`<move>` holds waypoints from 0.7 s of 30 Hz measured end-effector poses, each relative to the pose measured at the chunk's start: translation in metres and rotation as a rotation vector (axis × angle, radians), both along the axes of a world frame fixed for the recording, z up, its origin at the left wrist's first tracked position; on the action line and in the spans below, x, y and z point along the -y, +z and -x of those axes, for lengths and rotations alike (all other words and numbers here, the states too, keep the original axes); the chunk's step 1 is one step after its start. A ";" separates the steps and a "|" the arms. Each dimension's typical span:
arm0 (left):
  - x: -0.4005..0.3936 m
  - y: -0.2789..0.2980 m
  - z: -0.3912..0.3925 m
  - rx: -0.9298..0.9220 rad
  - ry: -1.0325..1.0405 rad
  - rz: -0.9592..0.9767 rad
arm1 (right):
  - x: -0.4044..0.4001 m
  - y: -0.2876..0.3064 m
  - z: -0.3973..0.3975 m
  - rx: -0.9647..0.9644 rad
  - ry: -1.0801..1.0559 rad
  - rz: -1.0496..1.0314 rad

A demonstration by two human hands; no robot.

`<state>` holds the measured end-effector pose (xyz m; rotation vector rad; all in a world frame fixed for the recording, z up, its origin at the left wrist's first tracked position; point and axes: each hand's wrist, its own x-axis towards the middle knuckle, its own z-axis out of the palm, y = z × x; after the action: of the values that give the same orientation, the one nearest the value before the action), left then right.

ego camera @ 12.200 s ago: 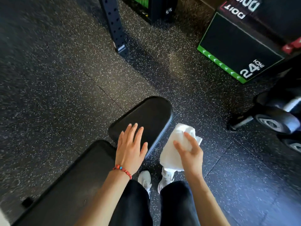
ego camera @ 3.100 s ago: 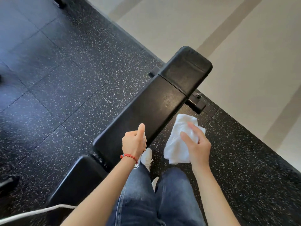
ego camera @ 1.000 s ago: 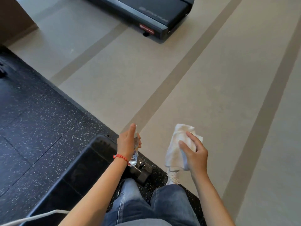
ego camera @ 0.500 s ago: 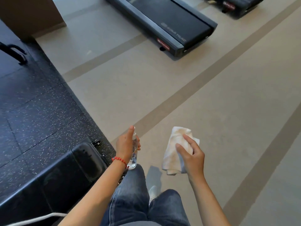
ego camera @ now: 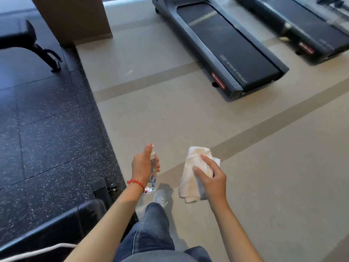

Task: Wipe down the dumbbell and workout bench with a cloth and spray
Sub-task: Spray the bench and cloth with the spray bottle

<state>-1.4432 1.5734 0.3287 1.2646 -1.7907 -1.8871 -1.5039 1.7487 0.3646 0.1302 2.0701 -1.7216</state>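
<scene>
The workout bench (ego camera: 62, 222) sits low at the person's left, its black pad running away behind the left arm, over the rubber flooring (ego camera: 47, 129). The left hand (ego camera: 142, 164), nearer it, grips a small clear spray bottle (ego camera: 153, 173) upright, one digit up at the nozzle. The right hand (ego camera: 212, 176) pinches a white cloth (ego camera: 192, 167) over the tan floor. Both point away from the bench; no dumbbell is in sight.

Beige striped floor (ego camera: 188, 120), black speckled matting (ego camera: 47, 129), two treadmills (ego camera: 226, 50).
</scene>
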 end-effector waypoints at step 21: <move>0.220 0.005 0.214 -0.001 0.452 -0.054 | 0.276 0.000 0.290 0.002 0.486 0.004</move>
<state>-1.6576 1.3532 0.3334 1.5302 -1.3148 -1.6820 -1.7940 1.4724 0.3649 -0.3452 1.8941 -1.4213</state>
